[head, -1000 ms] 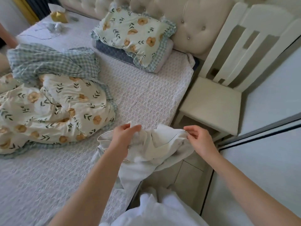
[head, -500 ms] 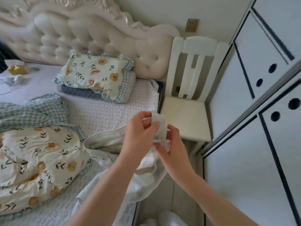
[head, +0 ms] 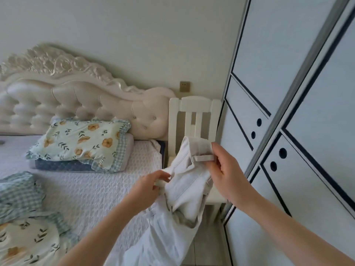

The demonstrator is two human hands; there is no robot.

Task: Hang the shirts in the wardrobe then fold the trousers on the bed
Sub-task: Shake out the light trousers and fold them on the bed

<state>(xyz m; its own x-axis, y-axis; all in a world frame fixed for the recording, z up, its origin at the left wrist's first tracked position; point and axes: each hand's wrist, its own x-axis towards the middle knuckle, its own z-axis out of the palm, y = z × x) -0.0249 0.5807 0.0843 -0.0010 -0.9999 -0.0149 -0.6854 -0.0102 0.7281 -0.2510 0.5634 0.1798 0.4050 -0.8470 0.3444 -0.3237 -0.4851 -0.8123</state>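
trousers [head: 184, 191]: white pair, held up by the waistband in front of the chair [head: 194, 110]. The legs hang down past the bed [head: 107, 181] edge.
left hand [head: 148, 186]: I see it pinching the lower end of the waistband, fingers curled on the cloth.
right hand [head: 228, 173]: clamped on the upper waistband, right by a belt loop.
hands: apart, with the waist spread between them.
bed: floral pillow [head: 82, 143] at the headboard, duvet [head: 28, 237] crumpled lower left.
wardrobe [head: 307, 131]: its doors fill my right side.
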